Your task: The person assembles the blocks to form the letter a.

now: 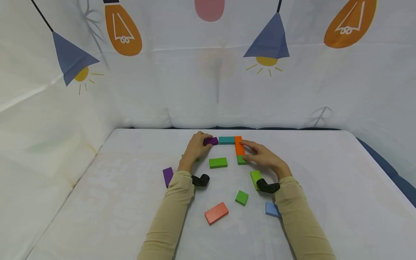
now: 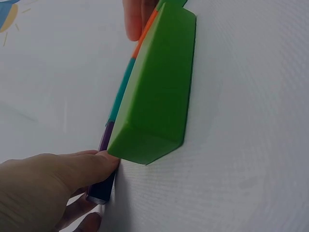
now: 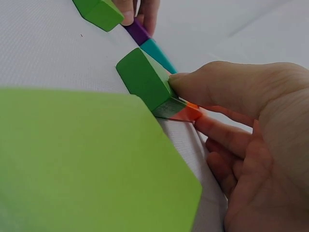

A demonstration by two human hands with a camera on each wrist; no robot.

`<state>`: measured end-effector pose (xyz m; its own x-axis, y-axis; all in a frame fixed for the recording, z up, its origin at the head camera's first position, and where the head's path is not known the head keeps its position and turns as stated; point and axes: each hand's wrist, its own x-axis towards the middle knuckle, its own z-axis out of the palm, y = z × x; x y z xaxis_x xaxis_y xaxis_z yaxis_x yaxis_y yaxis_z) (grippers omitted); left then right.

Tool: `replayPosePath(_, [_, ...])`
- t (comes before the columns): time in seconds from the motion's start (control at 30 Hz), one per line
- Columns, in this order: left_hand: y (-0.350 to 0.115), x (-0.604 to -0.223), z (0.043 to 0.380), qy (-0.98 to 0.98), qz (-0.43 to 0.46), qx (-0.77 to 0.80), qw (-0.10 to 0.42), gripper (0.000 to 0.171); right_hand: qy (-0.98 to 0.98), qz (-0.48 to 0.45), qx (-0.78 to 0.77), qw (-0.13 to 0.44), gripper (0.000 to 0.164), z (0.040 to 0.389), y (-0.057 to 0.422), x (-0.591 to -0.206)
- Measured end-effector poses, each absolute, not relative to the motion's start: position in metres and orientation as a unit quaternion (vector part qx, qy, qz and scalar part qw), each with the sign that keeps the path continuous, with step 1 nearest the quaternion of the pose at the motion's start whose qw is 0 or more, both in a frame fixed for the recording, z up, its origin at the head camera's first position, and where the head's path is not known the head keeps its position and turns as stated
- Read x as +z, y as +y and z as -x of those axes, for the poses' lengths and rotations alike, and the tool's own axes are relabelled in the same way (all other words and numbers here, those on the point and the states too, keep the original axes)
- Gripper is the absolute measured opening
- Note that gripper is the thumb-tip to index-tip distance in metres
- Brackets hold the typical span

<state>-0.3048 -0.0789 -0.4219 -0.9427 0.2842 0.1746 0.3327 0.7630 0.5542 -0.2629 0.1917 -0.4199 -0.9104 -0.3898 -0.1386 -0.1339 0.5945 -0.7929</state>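
Note:
At the far side of the table, my left hand (image 1: 196,145) pinches a purple block (image 1: 211,141) between thumb and fingers. Its right end meets or nearly meets a teal block (image 1: 226,140). An orange block (image 1: 239,146) stands at the teal one's right end and runs toward me, with a short green block (image 1: 241,160) at its near end. My right hand (image 1: 264,157) reaches in from the right, index finger by the orange block, thumb touching the short green block (image 3: 145,79). In the left wrist view, a green block (image 2: 159,92) hides part of the row.
Inside the row lies a green block (image 1: 218,163); another green block (image 1: 196,159) is partly behind my left wrist. Around them are a purple block (image 1: 167,176), a lime block (image 1: 255,177), a small green block (image 1: 241,198), a coral block (image 1: 216,213) and a blue block (image 1: 272,209).

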Motion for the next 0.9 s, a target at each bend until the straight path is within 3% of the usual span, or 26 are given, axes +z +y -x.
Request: replayPosePath(0.9, [-0.0775, -0.4207, 0.3047, -0.936, 0.17, -0.308, 0.036, 0.036, 0.877, 0.15, -0.431, 0.154, 0.062, 0.2638, 0.1926, -0.4183])
